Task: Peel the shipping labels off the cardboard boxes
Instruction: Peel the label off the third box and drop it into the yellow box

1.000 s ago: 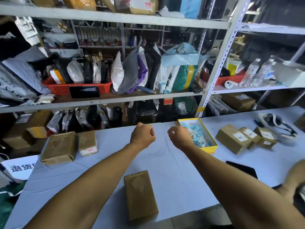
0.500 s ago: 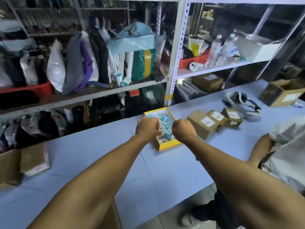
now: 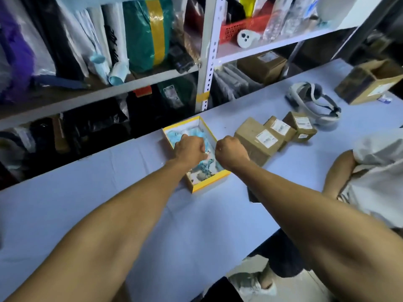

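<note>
Three small cardboard boxes stand in a row on the blue table, each with a white shipping label on top: the nearest (image 3: 253,138), the middle one (image 3: 280,127) and the far one (image 3: 302,125). My left hand (image 3: 189,150) is a curled fist over the yellow-rimmed box (image 3: 207,184), which holds bluish paper scraps. Just to its right, my right hand (image 3: 231,153) is also a fist, close to the nearest cardboard box. I see nothing in either hand, and the palms are hidden.
A white headset (image 3: 314,101) lies behind the boxes. At the far right stands a larger open cardboard box (image 3: 370,81). Another person in white (image 3: 375,171) sits at the table's right. Metal shelving (image 3: 209,51) packed with parcels runs along the far edge.
The view has swung right and closer. Both fists have moved from over the bare table to the yellow box. The label-free boxes at the left have left the view.
</note>
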Demonstrator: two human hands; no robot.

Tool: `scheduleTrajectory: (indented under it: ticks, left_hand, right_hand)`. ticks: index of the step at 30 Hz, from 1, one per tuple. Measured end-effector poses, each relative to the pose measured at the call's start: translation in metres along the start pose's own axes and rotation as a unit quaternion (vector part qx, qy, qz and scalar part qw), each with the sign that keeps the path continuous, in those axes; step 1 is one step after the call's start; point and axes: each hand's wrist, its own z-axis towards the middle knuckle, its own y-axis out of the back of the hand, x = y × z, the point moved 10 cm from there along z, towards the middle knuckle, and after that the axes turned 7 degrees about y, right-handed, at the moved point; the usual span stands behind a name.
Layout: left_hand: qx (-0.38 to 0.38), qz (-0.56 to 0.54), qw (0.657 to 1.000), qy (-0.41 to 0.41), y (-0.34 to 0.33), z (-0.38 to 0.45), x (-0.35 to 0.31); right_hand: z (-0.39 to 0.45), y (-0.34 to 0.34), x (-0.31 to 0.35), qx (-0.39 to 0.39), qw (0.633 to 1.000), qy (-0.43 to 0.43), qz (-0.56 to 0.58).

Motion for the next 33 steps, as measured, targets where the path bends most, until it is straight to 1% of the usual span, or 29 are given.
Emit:
scheduleTrajectory:
  ticks: [2,4,6,7,12,16,19,21,24,26,28,30,33]
  left_hand:
    - [-0.007,0.038,0.999,0.001,-0.008,0.013,-0.001]
    - [-0.022,0.109,0.994,-0.010,-0.013,0.023,-0.005]
    - [-0.027,0.170,0.985,0.001,-0.019,0.031,-0.002]
    - [-0.027,0.180,0.983,0.013,-0.020,0.035,0.002]
    - [-0.014,0.185,0.982,0.046,-0.025,0.049,0.005]
    - [0.000,0.182,0.982,0.052,-0.031,0.056,0.005]
    - [-0.005,0.175,0.982,0.065,-0.035,0.055,0.010]
    - [-0.005,0.171,0.983,0.066,-0.036,0.054,0.013]
    - [-0.001,0.128,0.990,0.056,-0.038,0.053,0.015]
    - [0.006,0.137,0.990,0.030,-0.040,0.049,0.015]
    - [0.024,0.155,0.987,0.023,-0.044,0.040,0.020]
    - [0.040,0.153,0.986,0.044,-0.046,0.025,0.031]
    - [0.029,0.149,0.985,0.081,-0.039,-0.010,0.054]
  right_hand:
    - [0.012,-0.013,-0.007,0.013,1.000,-0.001,-0.002]
    - [0.026,-0.027,-0.013,0.028,1.000,0.010,-0.010]
    - [0.036,-0.039,-0.017,0.039,0.999,0.017,-0.006]
    - [0.042,-0.044,-0.018,0.043,0.999,0.022,-0.004]
    - [0.059,-0.062,-0.017,0.062,0.996,0.068,-0.005]
    - [0.063,-0.069,-0.010,0.080,0.988,0.128,-0.034]
    - [0.061,-0.072,-0.005,0.093,0.981,0.161,-0.060]
    - [0.060,-0.072,-0.004,0.094,0.979,0.169,-0.063]
    - [0.057,-0.069,-0.006,0.096,0.978,0.172,-0.069]
    - [0.054,-0.067,-0.007,0.097,0.979,0.168,-0.068]
    - [0.051,-0.065,-0.005,0.098,0.979,0.167,-0.066]
    - [0.048,-0.062,0.000,0.096,0.980,0.166,-0.054]
    - [0.040,-0.066,0.021,0.102,0.977,0.185,-0.035]
